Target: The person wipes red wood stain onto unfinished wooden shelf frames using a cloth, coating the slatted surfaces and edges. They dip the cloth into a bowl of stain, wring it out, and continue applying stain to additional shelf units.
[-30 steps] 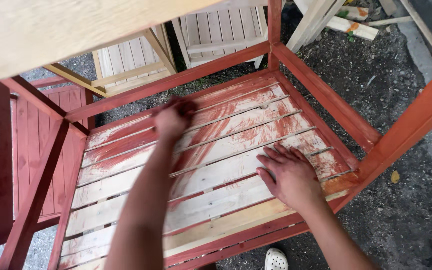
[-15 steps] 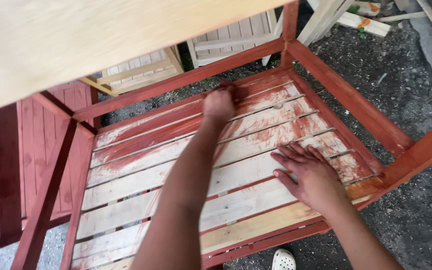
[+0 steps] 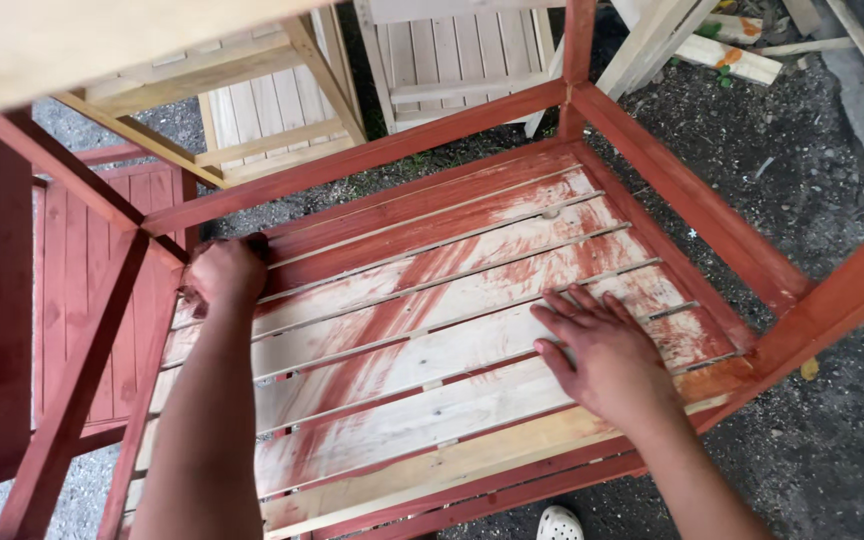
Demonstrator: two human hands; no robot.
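A slatted wooden shelf (image 3: 432, 400) lies inside a red-brown frame (image 3: 692, 210); its far slats are stained red-brown and the near ones are pale with red streaks. My left hand (image 3: 220, 278) is closed at the shelf's far left corner, on a small dark pad (image 3: 257, 247) that is mostly hidden by the fingers. Fingers spread, my right hand (image 3: 602, 352) rests flat on the slats near the right rail and holds nothing.
Unstained wooden pieces (image 3: 262, 110) stand behind the frame. A red slatted panel (image 3: 62, 300) is at the left, and a pale board (image 3: 102, 40) overhangs the top left. Timber scraps (image 3: 732, 55) lie on dark gravel (image 3: 812, 440). A white shoe (image 3: 560, 522) shows at the bottom.
My left hand swept right along the far slats, then back left to the corner, leaving more red streaks. The right hand has stayed flat on the slats.
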